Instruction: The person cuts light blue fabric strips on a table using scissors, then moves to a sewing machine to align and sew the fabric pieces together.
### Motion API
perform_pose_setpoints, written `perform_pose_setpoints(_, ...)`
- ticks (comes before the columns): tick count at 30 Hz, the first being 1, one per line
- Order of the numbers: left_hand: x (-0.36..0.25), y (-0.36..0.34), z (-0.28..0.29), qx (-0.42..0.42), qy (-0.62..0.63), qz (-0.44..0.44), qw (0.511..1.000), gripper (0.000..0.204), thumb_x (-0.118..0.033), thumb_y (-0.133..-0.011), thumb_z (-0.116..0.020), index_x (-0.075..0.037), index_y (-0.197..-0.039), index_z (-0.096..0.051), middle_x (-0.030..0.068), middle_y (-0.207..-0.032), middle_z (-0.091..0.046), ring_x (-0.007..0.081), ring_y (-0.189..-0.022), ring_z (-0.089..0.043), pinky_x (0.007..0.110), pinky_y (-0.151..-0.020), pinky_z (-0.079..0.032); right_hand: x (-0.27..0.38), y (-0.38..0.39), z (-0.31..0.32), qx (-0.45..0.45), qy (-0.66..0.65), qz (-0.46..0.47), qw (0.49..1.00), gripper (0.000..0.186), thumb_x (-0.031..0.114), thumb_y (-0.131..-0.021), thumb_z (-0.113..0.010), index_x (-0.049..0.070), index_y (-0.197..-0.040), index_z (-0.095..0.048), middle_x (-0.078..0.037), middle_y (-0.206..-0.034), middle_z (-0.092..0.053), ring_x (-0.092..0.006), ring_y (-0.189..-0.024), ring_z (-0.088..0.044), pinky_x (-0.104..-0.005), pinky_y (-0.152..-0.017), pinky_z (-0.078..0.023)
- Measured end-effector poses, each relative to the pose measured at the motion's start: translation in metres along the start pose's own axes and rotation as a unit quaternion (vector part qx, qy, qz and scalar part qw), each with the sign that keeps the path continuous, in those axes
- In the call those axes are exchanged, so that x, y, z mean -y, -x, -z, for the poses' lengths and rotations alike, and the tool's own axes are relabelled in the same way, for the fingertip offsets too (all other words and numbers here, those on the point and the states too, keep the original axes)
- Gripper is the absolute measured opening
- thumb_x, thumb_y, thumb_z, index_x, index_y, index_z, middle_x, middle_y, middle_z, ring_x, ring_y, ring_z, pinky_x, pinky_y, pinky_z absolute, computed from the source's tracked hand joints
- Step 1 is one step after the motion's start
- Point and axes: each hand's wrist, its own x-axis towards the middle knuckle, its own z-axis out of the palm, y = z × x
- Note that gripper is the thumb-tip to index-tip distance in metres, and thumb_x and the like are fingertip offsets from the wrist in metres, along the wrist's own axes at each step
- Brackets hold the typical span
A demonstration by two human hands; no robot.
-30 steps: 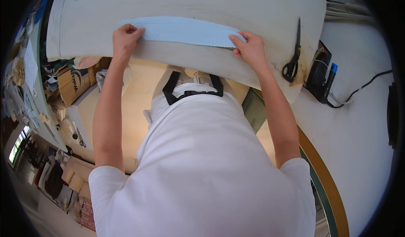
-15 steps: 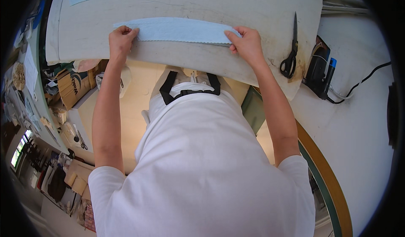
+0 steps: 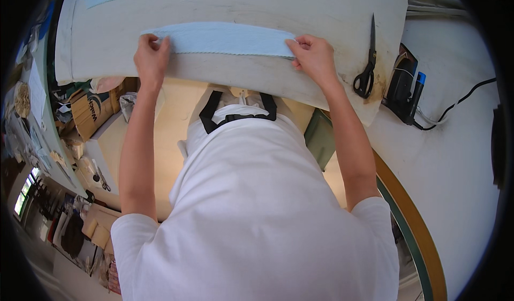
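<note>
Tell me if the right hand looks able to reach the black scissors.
Probably yes: only tabletop lies between the right hand and the scissors, though it's occupied with the blue strip.

Pale blue on the fabric strip (image 3: 225, 38), greyish white right across the counter (image 3: 267, 4), black scissor handles (image 3: 369, 68), plain white shirt (image 3: 267, 210)!

Soft, even light, small bright window (image 3: 23, 198) at lower left, dark fisheye rim, outer edges bent
</note>
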Motion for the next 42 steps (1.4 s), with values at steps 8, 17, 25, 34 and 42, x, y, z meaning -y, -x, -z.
perform_pose_setpoints(8, -0.055, 0.074, -0.034, 0.163, -0.08, -0.391, 0.902, 0.065, -0.028, -0.092, -0.06, -0.003, -0.147, -0.036, 0.0138, -0.155, -0.032, 0.0311, -0.145, -0.026, 0.045, -0.119, -0.019, -0.013, 0.002, 0.019, 0.014, -0.039, -0.047, 0.998, 0.019, 0.019, -0.085, -0.071, 0.0, -0.086, -0.07, -0.005, -0.072, -0.068, -0.0092, -0.055, -0.063, -0.0236, -0.049, -0.051)
perform_pose_setpoints(17, -0.057, 0.073, -0.047, 0.175, -0.111, -0.397, 0.894, 0.071, -0.041, -0.094, -0.053, -0.003, -0.15, -0.031, 0.0117, -0.157, -0.03, 0.0276, -0.146, -0.024, 0.044, -0.12, -0.015, -0.027, -0.002, 0.018, 0.009, -0.007, -0.032, 0.999, 0.025, 0.024, -0.082, -0.074, -0.001, -0.082, -0.071, -0.005, -0.068, -0.068, -0.009, -0.053, -0.059, -0.0256, -0.051, -0.048)
perform_pose_setpoints(25, -0.057, 0.074, -0.048, 0.178, -0.123, -0.396, 0.892, 0.072, -0.043, -0.094, -0.052, -0.003, -0.15, -0.03, 0.012, -0.157, -0.029, 0.0275, -0.147, -0.022, 0.044, -0.121, -0.014, -0.004, 0.004, 0.013, 0.03, 0.004, 0.019, 0.999, 0.029, 0.026, -0.084, -0.072, -0.003, -0.089, -0.072, -0.001, -0.071, -0.065, -0.0072, -0.063, -0.054, -0.0245, -0.057, -0.044)
perform_pose_setpoints(34, -0.055, 0.076, -0.048, 0.211, -0.128, -0.355, 0.902, 0.056, -0.044, -0.093, -0.054, -0.003, -0.131, -0.052, 0.0125, -0.122, -0.059, 0.028, -0.114, -0.055, 0.043, -0.099, -0.039, 0.023, -0.013, 0.006, 0.003, -0.125, 0.044, 0.991, 0.022, 0.022, -0.088, -0.067, 0.001, -0.09, -0.071, -0.002, -0.073, -0.064, -0.0056, -0.059, -0.055, -0.0225, -0.051, -0.043)
perform_pose_setpoints(42, -0.048, 0.079, -0.056, 0.146, -0.109, -0.396, 0.9, 0.051, -0.044, -0.092, -0.056, -0.004, -0.123, -0.057, 0.0103, -0.107, -0.064, 0.0268, -0.097, -0.061, 0.04, -0.084, -0.044, -0.064, 0.026, 0.013, -0.129, -0.122, -0.047, 0.983, 0.033, 0.029, -0.083, -0.075, -0.002, -0.093, -0.07, -0.004, -0.07, -0.068, -0.0092, -0.055, -0.06, -0.0251, -0.056, -0.049)
